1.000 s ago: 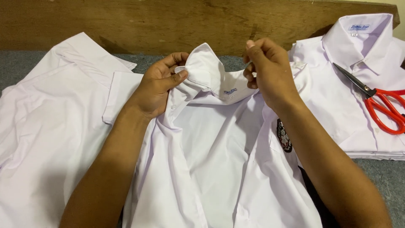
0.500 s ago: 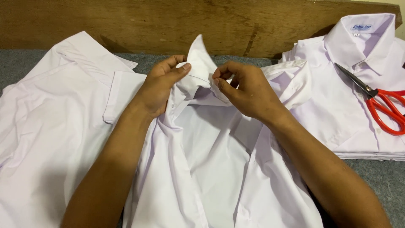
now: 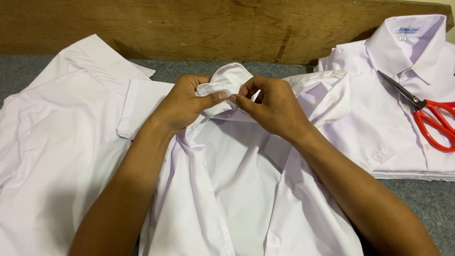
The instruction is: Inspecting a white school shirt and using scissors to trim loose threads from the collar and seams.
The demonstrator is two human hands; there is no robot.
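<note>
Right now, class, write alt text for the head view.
Two hands, left hand and right hand, pinch the collar of a white shirt on a grey table. Red-handled scissors lie on folded shirts at right.

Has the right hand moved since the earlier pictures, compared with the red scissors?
Yes. The right hand has moved left, away from the red scissors, and now meets the left hand at the shirt collar.

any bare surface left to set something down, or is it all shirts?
Bare grey mat shows at far left along the wooden board, between the left shirt and collar, and bottom right below the folded stack. The centre is crowded: both hands on the collar, scissors atop the stack.
</note>
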